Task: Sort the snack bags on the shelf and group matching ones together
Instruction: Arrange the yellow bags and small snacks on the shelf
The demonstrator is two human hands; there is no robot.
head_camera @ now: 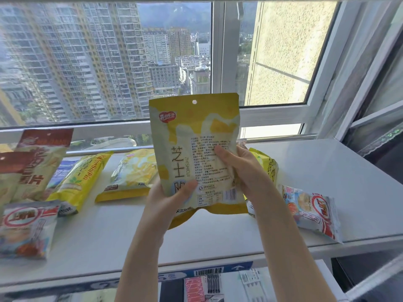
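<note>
The yellow-and-white bag stands upright in the air over the middle of the shelf, its printed panel facing the camera; the small print is too fine to read. The left grip pinches its lower left corner, thumb on the near face, the other fingers hidden behind the bag. The right grip clasps the right edge, thumb pressed on the panel, fingers likewise out of sight behind.

A matching yellow-and-white bag lies flat toward the back edge, its right end covered by the held bag. Left of it lies a long yellow bag, and a blue bag shows only as a strip beside that. Red-and-cream bags lean at the back left corner, one cut off by the picture's edge. A white bag with a red ring lies at the front left, partly out of view and blurred; a second red-ring bag lies near the front edge on the right. Another yellow bag is mostly hidden behind the right wrist.
</note>
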